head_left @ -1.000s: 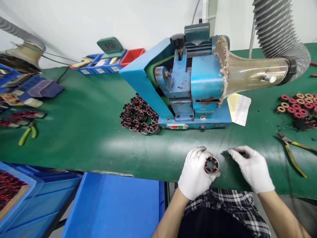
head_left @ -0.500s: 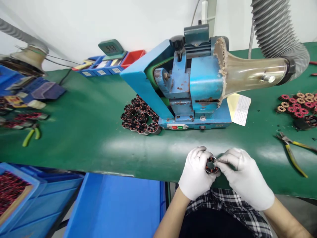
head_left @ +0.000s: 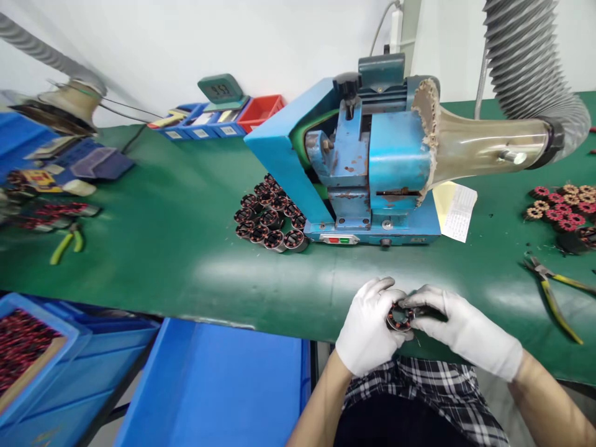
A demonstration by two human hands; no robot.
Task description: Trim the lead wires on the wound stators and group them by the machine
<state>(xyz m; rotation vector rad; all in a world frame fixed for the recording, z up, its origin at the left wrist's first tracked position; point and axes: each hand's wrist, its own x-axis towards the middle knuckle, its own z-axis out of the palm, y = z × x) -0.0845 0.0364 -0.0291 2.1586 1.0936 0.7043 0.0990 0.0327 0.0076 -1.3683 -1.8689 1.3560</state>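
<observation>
Near the bench's front edge, a round motor stator [head_left: 398, 318] with a metal rim and copper windings is held between my two white-gloved hands. My left hand [head_left: 372, 326] wraps round its left side, thumb along the near rim. At its right edge, my right hand [head_left: 447, 320] has thumb and forefinger closed on the rim and windings; exactly what lies between those fingertips is partly hidden. Left of the blue belt machine [head_left: 395, 152], several similar stators [head_left: 271, 218] stand grouped on the green bench [head_left: 186, 248].
Yellow-handled cutting pliers [head_left: 552, 298] lie to the right, below pink and tan wound cores [head_left: 565, 208]. A clear suction hood [head_left: 488, 144] joins a grey hose [head_left: 531, 62]. Green-handled pliers [head_left: 67, 243] lie left. Blue bins [head_left: 209, 385] stand below the front edge.
The view has shifted slightly. My right thumb and forefinger have spread from a pinch at the ring's inner edge to a wider hold at its right side. My left hand keeps its hold.
</observation>
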